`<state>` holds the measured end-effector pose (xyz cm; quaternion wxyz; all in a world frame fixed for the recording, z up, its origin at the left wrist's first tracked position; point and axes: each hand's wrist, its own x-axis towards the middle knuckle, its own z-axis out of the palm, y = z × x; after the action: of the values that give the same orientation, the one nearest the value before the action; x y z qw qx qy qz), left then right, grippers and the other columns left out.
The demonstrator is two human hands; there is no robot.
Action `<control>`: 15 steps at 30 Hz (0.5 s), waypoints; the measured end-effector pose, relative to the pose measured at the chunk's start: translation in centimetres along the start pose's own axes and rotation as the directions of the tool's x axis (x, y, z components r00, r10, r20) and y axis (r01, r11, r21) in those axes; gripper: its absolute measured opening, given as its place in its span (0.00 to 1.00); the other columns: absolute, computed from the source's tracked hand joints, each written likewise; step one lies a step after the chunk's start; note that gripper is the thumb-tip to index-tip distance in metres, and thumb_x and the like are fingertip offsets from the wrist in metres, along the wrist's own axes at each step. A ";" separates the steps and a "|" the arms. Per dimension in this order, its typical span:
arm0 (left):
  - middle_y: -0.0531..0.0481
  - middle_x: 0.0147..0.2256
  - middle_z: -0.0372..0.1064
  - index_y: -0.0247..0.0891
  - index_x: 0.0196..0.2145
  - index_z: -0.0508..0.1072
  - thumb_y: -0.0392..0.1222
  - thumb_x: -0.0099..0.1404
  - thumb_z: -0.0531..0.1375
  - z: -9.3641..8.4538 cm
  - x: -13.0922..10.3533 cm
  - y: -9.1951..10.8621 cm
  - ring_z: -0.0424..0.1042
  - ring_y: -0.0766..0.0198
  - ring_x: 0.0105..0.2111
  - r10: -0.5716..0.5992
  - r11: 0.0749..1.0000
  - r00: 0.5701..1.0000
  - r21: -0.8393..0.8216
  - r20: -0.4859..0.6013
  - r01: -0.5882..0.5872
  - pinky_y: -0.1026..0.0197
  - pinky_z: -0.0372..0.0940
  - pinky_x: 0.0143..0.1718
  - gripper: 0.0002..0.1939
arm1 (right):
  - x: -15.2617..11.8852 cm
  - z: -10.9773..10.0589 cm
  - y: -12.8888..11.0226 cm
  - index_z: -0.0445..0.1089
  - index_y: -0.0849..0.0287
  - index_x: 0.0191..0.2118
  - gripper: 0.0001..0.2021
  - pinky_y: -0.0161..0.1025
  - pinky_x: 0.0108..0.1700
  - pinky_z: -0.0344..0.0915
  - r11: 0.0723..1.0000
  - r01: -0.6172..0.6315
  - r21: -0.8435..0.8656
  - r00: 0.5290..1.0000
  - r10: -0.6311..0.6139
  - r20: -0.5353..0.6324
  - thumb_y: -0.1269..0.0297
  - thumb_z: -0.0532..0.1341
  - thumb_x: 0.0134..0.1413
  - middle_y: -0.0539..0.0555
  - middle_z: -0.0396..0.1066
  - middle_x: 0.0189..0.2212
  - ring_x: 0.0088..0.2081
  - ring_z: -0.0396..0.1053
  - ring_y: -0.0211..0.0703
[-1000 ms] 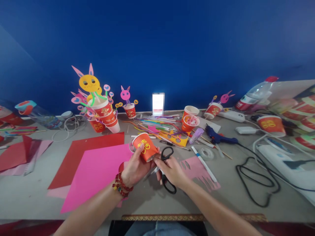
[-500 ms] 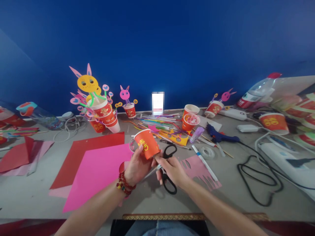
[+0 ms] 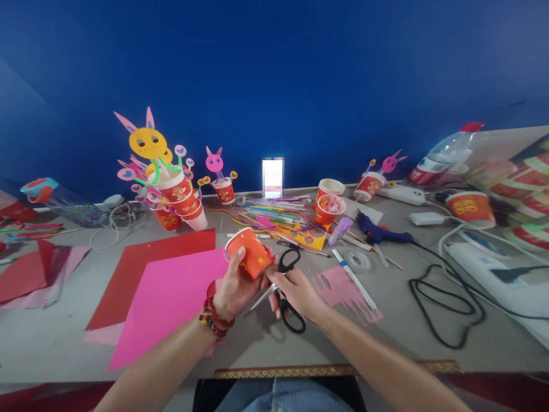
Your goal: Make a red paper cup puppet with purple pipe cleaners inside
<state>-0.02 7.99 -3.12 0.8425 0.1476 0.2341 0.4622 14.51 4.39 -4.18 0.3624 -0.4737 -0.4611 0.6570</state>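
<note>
My left hand [image 3: 235, 283] is wrapped round a red-orange paper cup [image 3: 250, 255], which lies tilted with its white rim toward the upper left. In my right hand [image 3: 295, 292] is a pair of black-handled scissors [image 3: 289, 260]; the blades are spread, one pointing down and left below the cup. The fingertips of my right hand are at the cup's base, and where the other blade lies is hidden by the hand and cup. Pink paper [image 3: 171, 297] and red paper [image 3: 115, 280] lie left of my left hand. A cut pink scrap [image 3: 343, 292] lies right of my right hand.
Behind the hands lie colourful pipe cleaners [image 3: 274, 212] and a cup of pink scraps [image 3: 329, 209]. Decorated cups [image 3: 175, 197] stand at the left back. At right are a blue glue gun [image 3: 381, 232], its black cord [image 3: 429, 315], a marker [image 3: 354, 280] and a tape roll [image 3: 359, 261].
The cup has turned in my left hand, so less of its yellow lettering shows. More of a scissor blade is visible below it. The whole view has shifted slightly.
</note>
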 end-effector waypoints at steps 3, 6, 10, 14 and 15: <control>0.46 0.42 0.78 0.36 0.47 0.74 0.49 0.58 0.70 -0.1 0.1 -0.3 0.78 0.54 0.45 0.025 0.999 0.999 -0.028 0.027 -0.024 0.56 0.71 0.51 0.23 | 0.2 0.0 0.3 0.69 0.61 0.29 0.24 0.29 0.14 0.56 0.990 -0.034 0.135 0.998 0.026 0.063 0.42 0.56 0.57 0.47 0.68 0.11 0.11 0.63 0.35; 0.47 0.42 0.79 0.37 0.47 0.74 0.50 0.56 0.71 -0.1 0.1 -0.5 0.78 0.54 0.46 0.050 0.998 0.997 -0.031 0.063 -0.048 0.56 0.70 0.54 0.24 | 0.5 -0.1 0.4 0.69 0.60 0.28 0.22 0.28 0.11 0.51 0.953 -0.071 0.296 0.989 0.029 0.146 0.43 0.59 0.54 0.47 0.67 0.10 0.10 0.61 0.34; 0.49 0.45 0.78 0.39 0.46 0.74 0.50 0.55 0.71 -0.3 0.2 -0.7 0.78 0.55 0.47 0.069 0.997 0.996 -0.047 0.064 -0.066 0.55 0.68 0.57 0.24 | 0.5 -0.2 0.3 0.69 0.60 0.26 0.20 0.28 0.12 0.52 0.908 -0.086 0.411 0.979 0.001 0.202 0.45 0.61 0.52 0.43 0.62 0.08 0.08 0.55 0.31; 0.46 0.44 0.78 0.38 0.48 0.75 0.55 0.57 0.70 -0.4 0.2 -0.5 0.78 0.52 0.46 0.054 0.998 0.997 0.029 0.061 -0.056 0.54 0.71 0.49 0.26 | 0.1 -0.5 0.0 0.69 0.60 0.29 0.22 0.28 0.13 0.53 0.973 -0.031 0.229 0.992 0.003 0.123 0.42 0.58 0.55 0.45 0.66 0.11 0.10 0.61 0.34; 0.44 0.44 0.78 0.37 0.48 0.75 0.56 0.57 0.69 -0.4 0.2 -0.5 0.78 0.52 0.44 0.055 0.997 0.996 0.051 0.067 -0.058 0.55 0.72 0.45 0.26 | 0.0 -0.7 -0.1 0.69 0.60 0.30 0.22 0.29 0.14 0.55 0.989 -0.001 0.146 0.997 -0.010 0.077 0.43 0.57 0.57 0.46 0.67 0.12 0.12 0.63 0.35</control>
<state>0.16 7.90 -3.75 0.8321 0.1915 0.2141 0.4744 15.16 4.58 -4.20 0.3794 -0.4189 -0.4266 0.7061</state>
